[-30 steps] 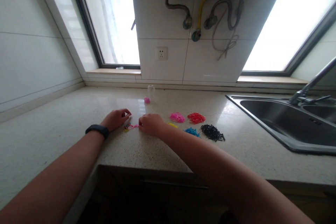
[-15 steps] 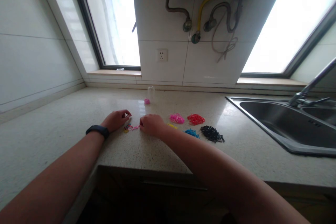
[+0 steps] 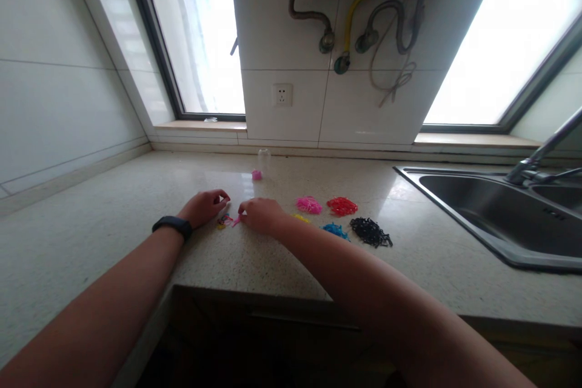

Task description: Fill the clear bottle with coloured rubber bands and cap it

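Note:
My right hand [image 3: 260,215] is low over the worktop, its fingertips pinched at a small pink rubber band [image 3: 236,220]. To its left lies a small mixed heap of coloured rubber bands [image 3: 222,222], between my two hands. My left hand [image 3: 205,207] rests on the worktop just behind and left of that heap. Its fingers curl round so that thumb and forefinger tips meet; what they hold, if anything, is too small to make out. A yellow pile [image 3: 301,217] is partly hidden by my right forearm, as is the edge of a blue pile [image 3: 335,230].
Piles of pink [image 3: 308,205], red [image 3: 342,206] and black bands [image 3: 370,232] lie to the right on the speckled worktop [image 3: 109,206]. A clear container [image 3: 264,159] and a pink lump [image 3: 257,175] stand at the back. The steel sink [image 3: 482,212] is at far right.
My right fingertips have shifted slightly left, and the pink band beside them now lies at a different angle. My left hand has stayed nearly still. The whole view has shifted a little.

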### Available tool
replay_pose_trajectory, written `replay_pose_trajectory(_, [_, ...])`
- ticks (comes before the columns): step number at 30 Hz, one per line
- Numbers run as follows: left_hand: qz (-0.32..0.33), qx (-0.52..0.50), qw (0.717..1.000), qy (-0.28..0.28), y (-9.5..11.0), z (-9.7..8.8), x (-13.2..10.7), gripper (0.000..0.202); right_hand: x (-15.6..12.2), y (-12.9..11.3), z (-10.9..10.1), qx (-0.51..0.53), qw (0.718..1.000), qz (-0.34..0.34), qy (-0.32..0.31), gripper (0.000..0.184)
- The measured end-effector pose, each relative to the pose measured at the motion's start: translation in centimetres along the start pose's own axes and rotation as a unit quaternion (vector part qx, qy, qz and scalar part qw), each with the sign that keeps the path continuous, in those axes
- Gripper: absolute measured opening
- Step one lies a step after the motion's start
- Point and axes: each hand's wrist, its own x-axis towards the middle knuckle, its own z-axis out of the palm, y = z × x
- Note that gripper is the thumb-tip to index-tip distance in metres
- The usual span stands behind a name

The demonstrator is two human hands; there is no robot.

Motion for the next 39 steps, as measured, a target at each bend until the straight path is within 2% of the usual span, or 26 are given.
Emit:
replay_pose_trajectory(9, [0.005,-0.002,1.000,0.002,0.0,0.0,0.0,0.035,-0.5,0.3,-0.4,-0.008,1.000,0.003,0.003,0.028])
replay_pose_trajectory(15, [0.000,-0.002,1.000,0.000,0.1,0.0,-0.1,0.035,-2.6,1.6,-1.7,0.007,0.999,0.001,0.036,0.025])
replay_pose_trajectory(24, [0.001,-0.002,1.000,-0.001,-0.1,0.0,-0.1,0.037,-8.1,7.0,-7.1,0.058,0.988,0.041,0.136,0.019])
replay_pose_trajectory(28, [0.000,-0.008,1.000,0.001,-0.1,0.0,-0.1,0.037,-10.4,10.0,-8.6,0.084,0.979,0.056,0.178,0.021])
replay_pose_trajectory(32, [0.000,-0.002,1.000,-0.009,-0.1,0.0,-0.1,0.038,-12.2,13.0,-8.1,0.153,0.960,0.054,0.227,0.028])
replay_pose_trajectory(34, [-0.001,0.005,1.000,-0.014,-0.1,-0.1,-0.1,0.039,-12.9,14.2,-7.4,0.216,0.941,0.056,0.253,0.032])
replay_pose_trajectory(36, [-0.003,0.008,1.000,-0.015,0.0,-0.1,-0.2,0.040,-13.6,15.1,-6.6,0.267,0.919,0.072,0.282,0.033])
replay_pose_trajectory(39, [-0.010,0.007,1.000,-0.016,0.0,-0.1,-0.3,0.043,-14.6,15.7,-6.2,0.288,0.905,0.090,0.300,0.033])
